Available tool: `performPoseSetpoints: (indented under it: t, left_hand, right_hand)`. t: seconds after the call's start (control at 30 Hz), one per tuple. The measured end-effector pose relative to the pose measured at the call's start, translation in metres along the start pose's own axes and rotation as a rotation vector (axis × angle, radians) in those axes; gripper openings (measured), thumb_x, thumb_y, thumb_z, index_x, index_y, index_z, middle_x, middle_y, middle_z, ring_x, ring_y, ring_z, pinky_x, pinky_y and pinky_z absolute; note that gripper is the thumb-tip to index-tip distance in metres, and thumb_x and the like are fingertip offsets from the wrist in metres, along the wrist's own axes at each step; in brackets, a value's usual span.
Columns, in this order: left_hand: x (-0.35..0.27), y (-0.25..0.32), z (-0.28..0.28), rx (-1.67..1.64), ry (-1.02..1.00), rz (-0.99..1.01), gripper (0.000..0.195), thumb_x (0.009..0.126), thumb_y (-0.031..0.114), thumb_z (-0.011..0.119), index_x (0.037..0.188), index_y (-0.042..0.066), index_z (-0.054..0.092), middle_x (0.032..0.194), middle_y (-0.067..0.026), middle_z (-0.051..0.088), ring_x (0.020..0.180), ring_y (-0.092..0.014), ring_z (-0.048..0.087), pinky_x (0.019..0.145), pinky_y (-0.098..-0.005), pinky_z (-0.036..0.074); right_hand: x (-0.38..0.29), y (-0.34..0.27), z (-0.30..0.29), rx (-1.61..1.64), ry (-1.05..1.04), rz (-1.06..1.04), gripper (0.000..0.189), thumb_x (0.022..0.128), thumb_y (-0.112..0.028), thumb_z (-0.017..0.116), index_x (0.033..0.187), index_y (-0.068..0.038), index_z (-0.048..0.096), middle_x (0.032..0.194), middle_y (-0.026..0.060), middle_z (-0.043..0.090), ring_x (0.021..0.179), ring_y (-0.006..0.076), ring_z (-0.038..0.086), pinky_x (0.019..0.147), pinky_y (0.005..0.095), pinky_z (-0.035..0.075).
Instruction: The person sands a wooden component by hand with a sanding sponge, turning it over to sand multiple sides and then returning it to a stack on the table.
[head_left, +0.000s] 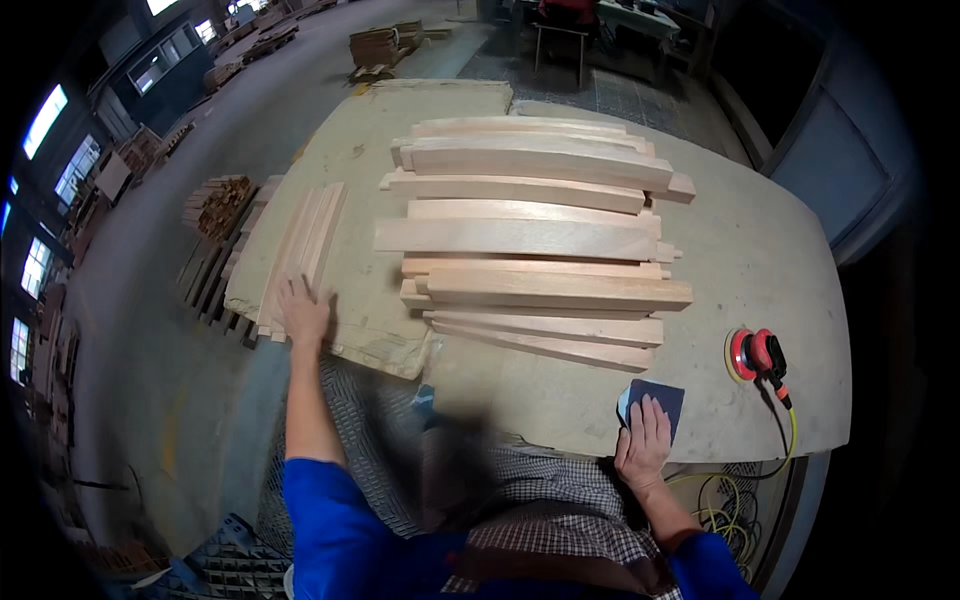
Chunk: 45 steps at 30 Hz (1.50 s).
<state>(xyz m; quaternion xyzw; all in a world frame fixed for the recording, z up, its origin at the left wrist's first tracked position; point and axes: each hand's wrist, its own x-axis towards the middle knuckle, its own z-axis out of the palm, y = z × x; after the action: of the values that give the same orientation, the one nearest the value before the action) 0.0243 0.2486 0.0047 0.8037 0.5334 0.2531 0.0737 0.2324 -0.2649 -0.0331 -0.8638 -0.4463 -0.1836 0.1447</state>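
My left hand (304, 311) rests with fingers spread on a row of thin wooden strips (307, 232) lying along the left side of the padded worktable (757, 262). Over at the table's near edge, my right hand (645, 442) lies on a dark blue abrasive sheet (667, 397) with a light blue part showing at its left; whether the fingers grip it is hard to tell. Between and beyond the hands is a stack of pale wooden bars (517, 236), laid crosswise in layers. A red random orbital sander (754, 354) sits right of my right hand.
A yellow hose (793, 431) runs from the sander over the near edge to coils (739, 517) below. Left of the table, bundled wood pieces (221, 206) sit by a pallet (214, 277). Further stacked wood (373, 49) and a stool (561, 37) stand beyond.
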Motion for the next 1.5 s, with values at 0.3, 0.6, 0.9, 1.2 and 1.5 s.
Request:
performPoseSetpoints:
  t: [0.3, 0.6, 0.9, 1.2, 1.5]
  left_hand:
    - [-0.094, 0.164, -0.05, -0.489, 0.06, 0.714, 0.059, 0.07, 0.009, 0.075, 0.124, 0.003, 0.052, 0.118, -0.0157, 0.056, 0.102, -0.03, 0.056, 0.084, -0.0361, 0.048]
    - [-0.078, 0.164, -0.047, -0.23, -0.033, 0.706, 0.049, 0.061, 0.008, 0.079, 0.105, 0.006, 0.057, 0.094, -0.0147, 0.056, 0.091, -0.034, 0.054, 0.076, -0.0416, 0.044]
    - [-0.169, 0.138, -0.087, -0.801, -0.364, 0.32, 0.033, 0.075, -0.001, 0.071, 0.105, -0.005, 0.059, 0.095, -0.0097, 0.063, 0.084, -0.015, 0.06, 0.074, -0.0261, 0.049]
    - [-0.263, 0.127, -0.102, -0.952, -0.578, 0.109, 0.031, 0.076, -0.002, 0.07, 0.105, -0.006, 0.059, 0.092, -0.0071, 0.063, 0.08, -0.012, 0.06, 0.072, -0.0243, 0.05]
    - [-0.278, 0.154, -0.066, -1.169, -0.503, -0.092, 0.024, 0.084, -0.003, 0.063, 0.106, -0.011, 0.058, 0.093, -0.011, 0.065, 0.084, -0.014, 0.062, 0.075, -0.0248, 0.05]
  right_hand:
    - [-0.006, 0.004, -0.004, -0.004, 0.041, 0.013, 0.045, 0.078, -0.017, 0.056, 0.117, 0.005, 0.054, 0.126, 0.0245, 0.051, 0.116, 0.0415, 0.048, 0.096, 0.0527, 0.038]
    - [-0.003, 0.006, -0.005, 0.138, 0.137, 0.04, 0.042, 0.078, -0.018, 0.061, 0.115, 0.001, 0.054, 0.12, 0.022, 0.054, 0.112, 0.0376, 0.051, 0.093, 0.0509, 0.041]
    - [-0.004, 0.026, -0.056, 0.659, 0.336, 0.431, 0.029, 0.093, -0.011, 0.045, 0.111, 0.008, 0.056, 0.11, 0.0236, 0.059, 0.104, 0.0331, 0.057, 0.09, 0.0389, 0.044]
    - [-0.001, 0.064, -0.093, 2.325, 0.505, 0.951, 0.044, 0.1, -0.029, 0.038, 0.129, 0.003, 0.044, 0.13, 0.0141, 0.052, 0.12, 0.0265, 0.05, 0.105, 0.0398, 0.035]
    - [0.005, 0.05, -0.095, 2.459, 0.509, 1.032, 0.043, 0.1, -0.027, 0.037, 0.131, 0.003, 0.042, 0.132, 0.013, 0.05, 0.122, 0.0256, 0.047, 0.106, 0.0408, 0.034]
